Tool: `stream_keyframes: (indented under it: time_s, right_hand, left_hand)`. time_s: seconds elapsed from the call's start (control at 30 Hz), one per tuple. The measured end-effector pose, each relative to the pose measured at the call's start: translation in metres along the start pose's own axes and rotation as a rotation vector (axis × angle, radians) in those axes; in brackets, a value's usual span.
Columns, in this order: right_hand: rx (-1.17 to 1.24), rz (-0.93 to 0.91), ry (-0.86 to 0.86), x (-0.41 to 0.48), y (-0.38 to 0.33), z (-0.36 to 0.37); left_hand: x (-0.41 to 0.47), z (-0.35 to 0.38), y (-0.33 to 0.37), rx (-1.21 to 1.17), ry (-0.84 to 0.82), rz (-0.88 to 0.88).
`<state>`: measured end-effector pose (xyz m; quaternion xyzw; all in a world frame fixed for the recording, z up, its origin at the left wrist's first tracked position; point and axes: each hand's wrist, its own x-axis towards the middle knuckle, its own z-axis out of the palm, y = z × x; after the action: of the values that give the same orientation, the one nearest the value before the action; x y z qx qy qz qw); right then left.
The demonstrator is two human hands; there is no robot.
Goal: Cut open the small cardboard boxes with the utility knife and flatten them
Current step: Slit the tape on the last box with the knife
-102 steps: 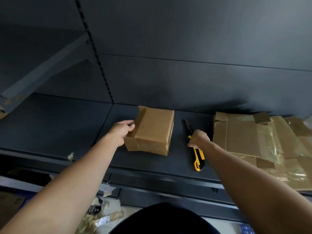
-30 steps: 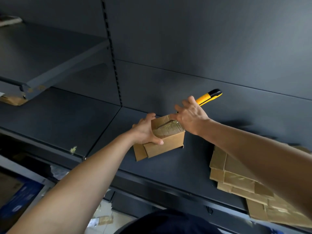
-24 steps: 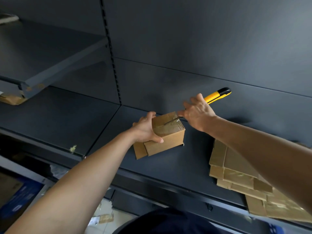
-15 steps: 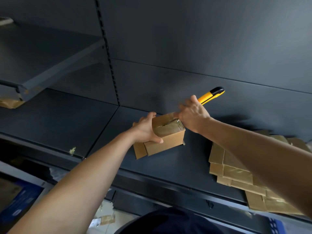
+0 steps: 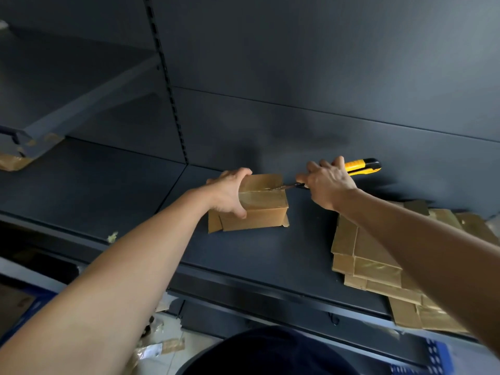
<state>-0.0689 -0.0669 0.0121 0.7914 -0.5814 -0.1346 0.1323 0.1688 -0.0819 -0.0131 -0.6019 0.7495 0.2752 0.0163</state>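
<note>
Here, a small cardboard box (image 5: pixel 259 209) is seen standing on the dark shelf (image 5: pixel 257 255), nearer the back edge than the front edge. Its left end is gripped by the left hand (image 5: pixel 228 194): the fingers are curled over the far top edge and the thumb is pressed against the near side face, so the box lies under and to the right of that hand. The yellow-and-black utility knife (image 5: pixel 361 167) is clenched in the right hand (image 5: pixel 327 185), which is held just beside the box's right end, apart from the cardboard. The handle's tail is shown sticking out past the knuckles, and the thin blade (image 5: pixel 281 187) is laid onto the taped top seam at the box's right edge. A stack of flattened boxes (image 5: pixel 373 263) is spread toward the shelf's right end, reaching the front edge.
</note>
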Motion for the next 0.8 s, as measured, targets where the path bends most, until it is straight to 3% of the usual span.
stream_keyframes:
  time_s: [0.27,0.4,0.5,0.57,0.67,0.8]
  right_hand:
    - [0.015,0.083,-0.078,-0.004,0.039,0.008]
    - [0.448,0.270,-0.103,0.013,0.012,0.000]
    - [0.889,0.328,-0.194,0.029,-0.021,-0.003]
    - [1.141,0.328,-0.265,0.033,-0.038,-0.003]
    - [1.457,0.349,-0.399,0.033,-0.053,-0.006]
    - [1.626,0.236,-0.645,0.028,-0.058,-0.006]
  left_hand:
    - [-0.008,-0.017,-0.031,0.075,0.011,-0.031]
    - [-0.009,-0.012,-0.021,-0.063,0.102,-0.057]
    - [-0.008,-0.006,-0.014,-0.217,0.409,-0.134]
    - [-0.009,-0.005,-0.008,-0.307,0.590,-0.300]
    - [-0.012,-0.004,-0.001,-0.491,0.527,-0.499]
    - [-0.017,0.004,-0.002,-0.510,0.352,-0.318]
